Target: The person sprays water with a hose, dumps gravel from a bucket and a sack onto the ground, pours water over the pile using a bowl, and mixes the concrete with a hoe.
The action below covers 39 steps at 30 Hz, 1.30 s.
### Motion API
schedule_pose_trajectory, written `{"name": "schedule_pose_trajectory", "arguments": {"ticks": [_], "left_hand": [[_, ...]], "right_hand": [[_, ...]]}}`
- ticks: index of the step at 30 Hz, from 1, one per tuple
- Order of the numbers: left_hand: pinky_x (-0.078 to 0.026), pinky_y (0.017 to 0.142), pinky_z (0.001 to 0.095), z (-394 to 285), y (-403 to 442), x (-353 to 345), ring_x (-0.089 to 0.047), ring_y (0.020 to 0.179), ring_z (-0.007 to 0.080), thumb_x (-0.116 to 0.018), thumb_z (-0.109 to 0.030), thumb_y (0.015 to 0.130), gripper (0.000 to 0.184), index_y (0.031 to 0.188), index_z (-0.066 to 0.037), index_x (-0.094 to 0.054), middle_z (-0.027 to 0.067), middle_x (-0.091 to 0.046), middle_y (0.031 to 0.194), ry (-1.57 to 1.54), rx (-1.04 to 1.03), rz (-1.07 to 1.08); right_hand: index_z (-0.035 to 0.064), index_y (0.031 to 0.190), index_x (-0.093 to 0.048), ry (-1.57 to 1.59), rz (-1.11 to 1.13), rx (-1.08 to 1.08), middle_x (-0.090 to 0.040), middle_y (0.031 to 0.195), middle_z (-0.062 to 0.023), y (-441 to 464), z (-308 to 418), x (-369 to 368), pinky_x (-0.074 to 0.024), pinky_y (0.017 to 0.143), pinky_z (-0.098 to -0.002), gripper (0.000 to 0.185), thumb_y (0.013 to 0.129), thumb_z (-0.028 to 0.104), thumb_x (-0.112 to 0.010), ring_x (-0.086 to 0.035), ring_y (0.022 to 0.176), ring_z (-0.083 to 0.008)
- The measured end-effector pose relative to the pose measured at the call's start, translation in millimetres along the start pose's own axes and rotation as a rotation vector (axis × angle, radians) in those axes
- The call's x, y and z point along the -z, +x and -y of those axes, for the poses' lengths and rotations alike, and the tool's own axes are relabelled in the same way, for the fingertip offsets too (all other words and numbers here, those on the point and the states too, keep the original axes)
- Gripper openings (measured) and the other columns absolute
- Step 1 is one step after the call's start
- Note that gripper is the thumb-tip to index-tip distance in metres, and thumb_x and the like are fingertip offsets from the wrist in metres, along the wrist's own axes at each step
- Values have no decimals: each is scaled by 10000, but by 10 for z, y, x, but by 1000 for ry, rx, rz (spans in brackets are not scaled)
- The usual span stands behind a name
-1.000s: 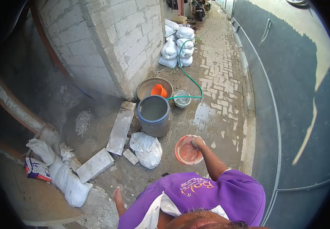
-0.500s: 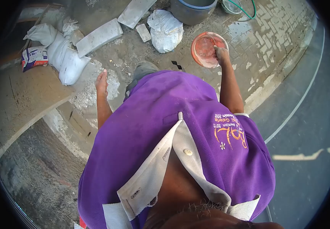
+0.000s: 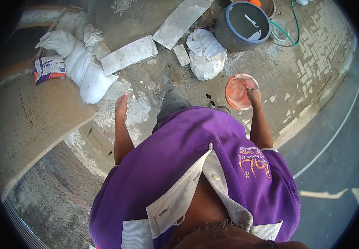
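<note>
An orange-red bucket (image 3: 236,92) with a pale, wet-looking inside hangs at my right side. My right hand (image 3: 253,96) is closed at its near right edge, where a thin handle shows. Out to the left, my left hand (image 3: 121,105) holds nothing, its fingers loosely extended above floor spotted with pale residue. Farther forward stands a large blue-rimmed barrel (image 3: 239,31) of grey water, with light reflected on its surface. Beside the barrel lies a crumpled white sack (image 3: 206,56).
Pale blocks (image 3: 130,54) and a long slab (image 3: 181,23) lie ahead. White sacks (image 3: 79,72) and a printed bag (image 3: 49,69) are at the left, near a curved ledge (image 3: 34,112). A green hose (image 3: 294,23) loops by a small basin (image 3: 278,30).
My view has tilted down from the alley toward my body, then slightly back up. The bucket stays in my right hand. My left hand remains out at the left, and a trouser leg now shows ahead.
</note>
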State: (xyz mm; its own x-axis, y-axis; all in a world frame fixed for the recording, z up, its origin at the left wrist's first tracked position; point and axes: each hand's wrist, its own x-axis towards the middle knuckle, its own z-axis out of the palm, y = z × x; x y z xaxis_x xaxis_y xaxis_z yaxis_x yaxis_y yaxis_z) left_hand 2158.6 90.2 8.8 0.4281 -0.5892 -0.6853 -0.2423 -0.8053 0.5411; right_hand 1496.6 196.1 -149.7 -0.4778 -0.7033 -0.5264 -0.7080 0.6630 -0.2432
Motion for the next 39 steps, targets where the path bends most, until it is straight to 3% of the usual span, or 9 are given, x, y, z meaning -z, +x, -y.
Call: {"name": "schedule_pose_trajectory", "arguments": {"ticks": [2, 11, 16, 20, 30, 32, 35, 38, 39], "left_hand": [[-409, 707, 297, -548, 465, 30, -485, 758, 104, -722, -557, 756, 650, 1152, -54, -609, -14, -553, 831, 17, -43, -60], [-460, 698, 248, -1259, 2044, -792, -574, 837, 110, -731, -409, 812, 664, 1240, 54, -519, 82, -628, 1083, 343, 25, 306], [-450, 580, 246, -948, 2355, -2019, -559, 707, 99, -736, -388, 806, 676, 1257, 62, -509, 103, -646, 1016, 461, -54, 370], [-447, 900, 294, -611, 3075, -3379, -579, 1068, 205, -728, -386, 813, 732, 1304, 81, -453, 169, -612, 1167, 515, -198, 412], [-462, 786, 257, -30, 4707, -5993, -567, 969, 172, -791, -335, 747, 893, 1362, 125, -336, 233, -519, 1265, 294, -100, 318], [-457, 643, 256, 4, 4936, -6253, -553, 763, 131, -805, -318, 729, 928, 1360, 147, -309, 192, -597, 1097, 326, -125, 145], [-415, 495, 290, 411, 5573, -6531, -493, 550, 102, -812, -321, 714, 903, 1339, 141, -351, 84, -607, 816, 291, -64, 79], [-428, 496, 310, 533, 5823, -6689, -506, 523, 122, -827, -334, 686, 740, 1216, 87, -528, 57, -614, 763, 358, 13, -57], [-434, 521, 323, 290, 5488, -6696, -503, 505, 137, -827, -327, 684, 621, 1095, 66, -578, 42, -607, 703, 605, -301, -201]], "right_hand": [[-6, 892, -693, -111, -47, -20, -673, 893, -231, -33, 304, 54, -503, 803, -459, 550, 883, 513, -514, -655, 866, -395], [47, 975, -696, -68, 65, -396, -664, 990, -214, 378, 762, 336, -491, 838, -474, 445, 884, 446, -520, -627, 967, -395], [38, 925, -702, -10, 133, -403, -661, 935, -232, 1228, 249, -382, -490, 826, -448, 385, 847, 385, -556, -633, 935, -392], [24, 965, -683, -24, 222, -317, -662, 988, -224, 2130, -94, -1194, -489, 864, -465, 377, 831, 349, -547, -626, 973, -392], [20, 1033, -640, 148, 30, -248, -673, 894, -220, 2841, -212, -2160, -487, 799, -463, 350, 830, 301, -595, -641, 898, -397], [28, 1107, -611, 159, 162, -341, -662, 1000, -201, 2801, 56, -2012, -466, 836, -470, 370, 823, 265, -620, -617, 974, -386], [54, 1157, -581, -36, -152, -215, -605, 1151, -167, 2784, 414, -1975, -410, 919, -470, 394, 813, 234, -649, -549, 1113, -353], [63, 1169, -548, -20, -367, 106, -548, 1211, -132, 2886, 857, -2083, -339, 983, -456, 421, 797, 215, -672, -473, 1195, -306], [62, 1166, -546, 37, -335, 156, -550, 1206, -133, 2960, 1060, -2140, -344, 973, -457, 422, 793, 213, -672, -483, 1176, -308]]}}
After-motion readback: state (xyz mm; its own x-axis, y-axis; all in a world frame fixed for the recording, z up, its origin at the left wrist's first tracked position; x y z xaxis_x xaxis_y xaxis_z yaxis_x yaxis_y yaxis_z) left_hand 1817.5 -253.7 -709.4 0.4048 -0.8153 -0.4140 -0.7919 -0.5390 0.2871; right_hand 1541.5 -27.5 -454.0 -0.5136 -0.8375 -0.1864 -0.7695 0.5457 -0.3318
